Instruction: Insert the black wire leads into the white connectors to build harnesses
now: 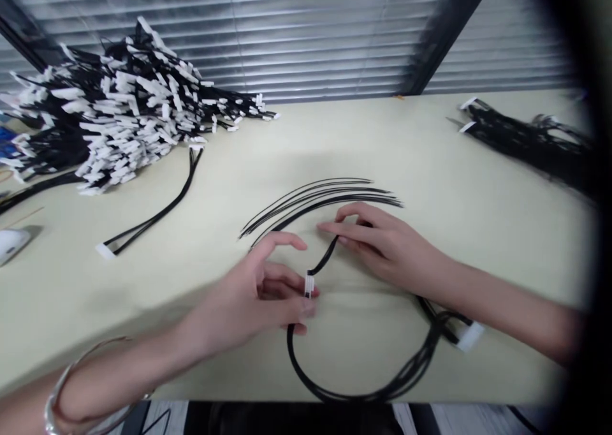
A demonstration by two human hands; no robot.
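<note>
Between the thumb and fingers of my left hand [268, 288] is a small white connector [309, 283]. Black wires come out of it at both ends. My right hand [382, 240] pinches the short black wires [327, 253] just above and to the right of that connector. From the connector's lower end, a black wire bundle [354, 397] loops along the table's front edge and up to another white connector [470, 336], below my right forearm. Several loose black wires [325, 196] lie in an arc just beyond my hands.
A large heap of black cables with white connectors [129, 103] fills the back left. One finished-looking cable [167, 208] lies before it. More black wires [526, 138] lie at the right. A white object [12, 243] sits at the left edge. Blinds [310, 33] stand behind the table [335, 141].
</note>
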